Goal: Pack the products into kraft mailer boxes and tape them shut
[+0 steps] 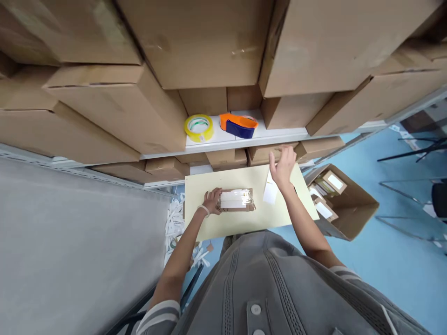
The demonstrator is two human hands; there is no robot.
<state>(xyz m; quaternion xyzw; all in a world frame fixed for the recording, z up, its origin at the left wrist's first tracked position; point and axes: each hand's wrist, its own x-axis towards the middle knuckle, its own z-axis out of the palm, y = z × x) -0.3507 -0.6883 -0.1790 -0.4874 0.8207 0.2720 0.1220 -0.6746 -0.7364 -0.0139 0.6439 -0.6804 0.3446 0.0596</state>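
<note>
item: parcel (236, 200), small, brown, wrapped in clear film with a white label across its top. lies flat near the middle of the pale table (240, 223), long side across.

left hand (212, 201): fingers curled close around the parcel's left end, holding it down; pale band on the wrist.

right hand (282, 165): raised over the table's far right part, fingers spread wide and loose, gripping nothing i can see. white slip (270, 191) sits just below its wrist; cannot tell whether it touches.

shelf (223, 139) beyond the table: yellow tape roll (199, 127), and beside it an orange and blue tape dispenser (239, 125), both between stacked brown cartons (115, 111).

floor, right of the table: open carton (349, 209) holding small labelled boxes. floor, left: heap of white paper strips (174, 223).
</note>
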